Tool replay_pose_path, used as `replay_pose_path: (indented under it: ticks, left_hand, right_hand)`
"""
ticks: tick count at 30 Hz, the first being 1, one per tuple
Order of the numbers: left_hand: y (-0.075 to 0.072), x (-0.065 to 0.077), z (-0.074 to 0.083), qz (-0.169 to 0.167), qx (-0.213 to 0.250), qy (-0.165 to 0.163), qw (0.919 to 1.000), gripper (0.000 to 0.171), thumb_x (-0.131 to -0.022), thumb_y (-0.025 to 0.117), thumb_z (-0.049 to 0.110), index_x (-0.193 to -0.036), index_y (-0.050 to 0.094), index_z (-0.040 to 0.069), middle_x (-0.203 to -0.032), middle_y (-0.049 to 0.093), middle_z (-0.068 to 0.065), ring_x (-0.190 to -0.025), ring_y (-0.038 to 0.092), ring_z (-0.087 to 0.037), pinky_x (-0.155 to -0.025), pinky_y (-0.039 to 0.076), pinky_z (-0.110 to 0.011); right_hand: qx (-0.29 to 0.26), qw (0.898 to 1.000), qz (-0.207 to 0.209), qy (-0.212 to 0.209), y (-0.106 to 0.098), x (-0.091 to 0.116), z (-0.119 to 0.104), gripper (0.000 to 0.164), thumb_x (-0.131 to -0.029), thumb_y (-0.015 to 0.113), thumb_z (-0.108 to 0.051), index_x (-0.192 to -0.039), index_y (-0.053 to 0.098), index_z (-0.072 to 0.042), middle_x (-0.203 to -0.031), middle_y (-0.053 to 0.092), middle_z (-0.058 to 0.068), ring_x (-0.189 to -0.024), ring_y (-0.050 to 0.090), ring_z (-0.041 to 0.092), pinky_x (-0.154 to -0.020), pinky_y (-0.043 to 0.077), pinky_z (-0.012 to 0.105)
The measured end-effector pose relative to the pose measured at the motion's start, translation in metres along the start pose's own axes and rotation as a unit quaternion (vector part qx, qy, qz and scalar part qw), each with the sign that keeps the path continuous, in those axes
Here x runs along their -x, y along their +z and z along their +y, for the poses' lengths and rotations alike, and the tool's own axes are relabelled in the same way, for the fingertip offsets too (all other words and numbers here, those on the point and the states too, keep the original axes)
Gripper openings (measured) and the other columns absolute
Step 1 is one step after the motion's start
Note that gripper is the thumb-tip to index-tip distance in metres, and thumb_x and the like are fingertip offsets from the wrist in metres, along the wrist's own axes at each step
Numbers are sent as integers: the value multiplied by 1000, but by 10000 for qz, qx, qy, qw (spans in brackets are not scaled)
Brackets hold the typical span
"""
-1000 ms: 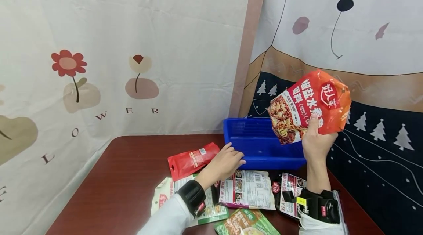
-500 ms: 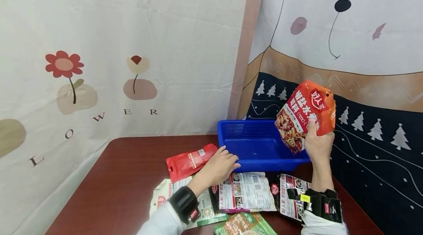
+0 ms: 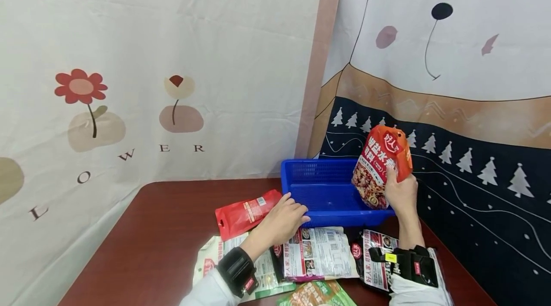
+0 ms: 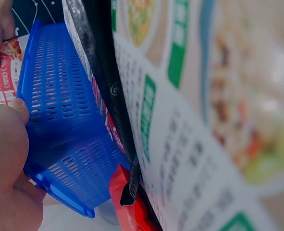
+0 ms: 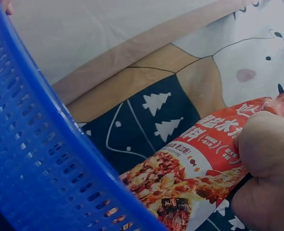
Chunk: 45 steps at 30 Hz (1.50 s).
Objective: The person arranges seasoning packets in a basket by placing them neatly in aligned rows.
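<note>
My right hand (image 3: 401,193) grips an orange-red food pouch (image 3: 375,167) with a picture of a dish on its front. The pouch stands tilted at the right end of a blue plastic basket (image 3: 344,219), its lower edge below the rim. In the right wrist view the basket wall hides the pouch's bottom corner, and the thumb lies over its printed face. My left hand (image 3: 284,217) holds the basket's near left corner; in the left wrist view its thumb (image 4: 19,109) presses on the rim and the fingers curl beneath.
A red pouch (image 3: 247,214) lies left of the basket. In front are a white-and-green pouch (image 3: 208,258), a white-backed pouch (image 3: 320,253), a black-and-white one (image 3: 376,260) partly under the right wrist, and a green-orange one (image 3: 318,295). Printed cloth (image 3: 241,57) hangs behind the brown table (image 3: 142,248).
My right hand has come down and to the left with the orange-red pouch, from above the basket to its right end. The left hand stays at the basket's corner.
</note>
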<state>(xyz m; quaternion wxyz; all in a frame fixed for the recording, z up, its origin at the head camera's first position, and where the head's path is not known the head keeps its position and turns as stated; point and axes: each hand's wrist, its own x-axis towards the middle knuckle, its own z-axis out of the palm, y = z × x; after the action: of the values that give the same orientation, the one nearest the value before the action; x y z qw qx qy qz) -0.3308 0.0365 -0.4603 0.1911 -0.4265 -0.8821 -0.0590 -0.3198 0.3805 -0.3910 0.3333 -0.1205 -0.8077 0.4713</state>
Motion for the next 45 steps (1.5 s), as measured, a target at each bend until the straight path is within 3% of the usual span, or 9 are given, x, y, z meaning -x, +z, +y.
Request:
replay_pose_path:
  ticks: [3,8,21,30,34,37,39,41,45]
  left_hand:
    - [0,1,0,46,-9,3,10000,33,-120,53,37,-133,76,16,-124,85,1,-124,74,-20,-138,40,-52]
    - [1,1,0,58,7,11,10000,33,-120,54,37,-133,76,16,-124,85,1,-123,74,-19,-138,40,-52]
    - [1,2,3,21,43,-24,10000,34,-121,52,39,-133,75,17,-125,84,2,-125,73,-18,-139,39,-51]
    - [-1,0,2,69,17,5,10000,34,-120,53,39,-133,76,17,-125,84,2,-125,73,-18,-139,39,-51]
    - [0,0,1,61,9,-31,10000,35,-121,52,39,-133,76,17,-125,84,2,-124,73,-18,-139,38,-51]
    - [-1,1,0,63,5,-50,10000,34,-121,52,39,-132,76,17,-125,85,2,-124,73,-18,-139,39,-50]
    - [0,1,0,76,46,-54,9999,33,-121,53,38,-131,76,17,-122,85,2,-123,73,-18,-139,39,-50]
    - [0,2,0,75,74,-53,9999,33,-121,52,39,-130,76,17,-121,84,2,-123,73,-18,-139,39,-50]
    - [0,3,0,57,123,-60,9999,34,-121,51,39,-130,75,17,-121,84,2,-123,73,-18,-139,38,-50]
  right_hand:
    - [67,9999,-85,54,4,1,2,58,-120,48,-33,-159,52,9,-150,64,41,-130,68,56,-111,55,68]
    - [265,9993,-245,103,7,2,7,60,-121,46,-33,-158,50,13,-149,62,44,-131,67,60,-115,53,75]
    - [632,9976,-277,40,13,6,22,58,-120,48,-35,-150,57,15,-137,68,45,-119,71,56,-102,56,66]
    - [679,9955,-602,271,14,2,24,62,-121,46,-38,-155,52,14,-141,66,44,-122,70,55,-105,57,66]
    - [842,9937,-720,153,14,-1,23,61,-120,50,-40,-149,56,14,-134,70,42,-112,73,50,-87,61,51]
    - [939,9921,-817,136,15,-2,22,61,-119,53,-39,-142,59,17,-126,72,42,-102,74,46,-72,56,36]
    - [932,9919,-847,170,16,-1,22,60,-119,53,-38,-141,60,17,-125,72,42,-100,74,44,-68,52,30]
    - [945,9919,-828,188,16,0,23,59,-119,53,-37,-142,60,17,-127,72,41,-104,74,45,-71,52,29]
    - [913,9929,-736,211,16,1,23,57,-118,54,-36,-146,61,14,-132,72,41,-113,73,48,-81,56,37]
